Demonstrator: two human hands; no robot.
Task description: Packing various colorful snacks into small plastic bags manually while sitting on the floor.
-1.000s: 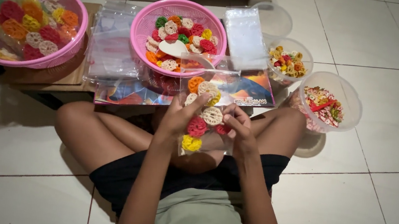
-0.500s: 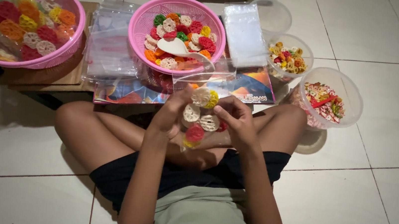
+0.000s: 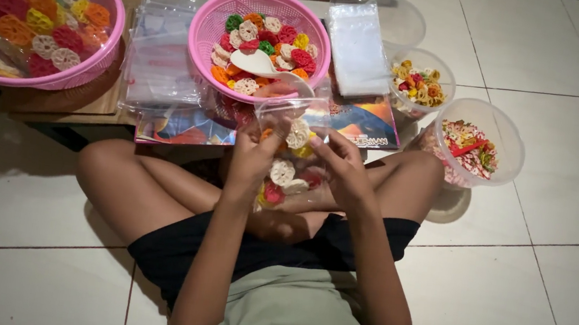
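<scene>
I sit cross-legged on a tiled floor. Both hands hold a small clear plastic bag [image 3: 289, 162] filled with colourful flower-shaped crackers. My left hand [image 3: 253, 158] grips the bag's left side. My right hand [image 3: 343, 172] grips its right side, fingers near the bag's upper edge. The bag is above my lap, just in front of a pink basket [image 3: 207, 26] of the same crackers with a white scoop [image 3: 253, 62] in it.
A second pink basket [image 3: 102, 54] with a large bag of crackers stands at the left on a low wooden board [image 3: 93, 104]. Stacks of empty clear bags [image 3: 159, 60] lie between the baskets. Two clear tubs [image 3: 506, 140] of small snacks stand at the right.
Both hands have drawn the bag closer together and slightly up toward the basket; the bag is more bunched, and the view has shifted a little.
</scene>
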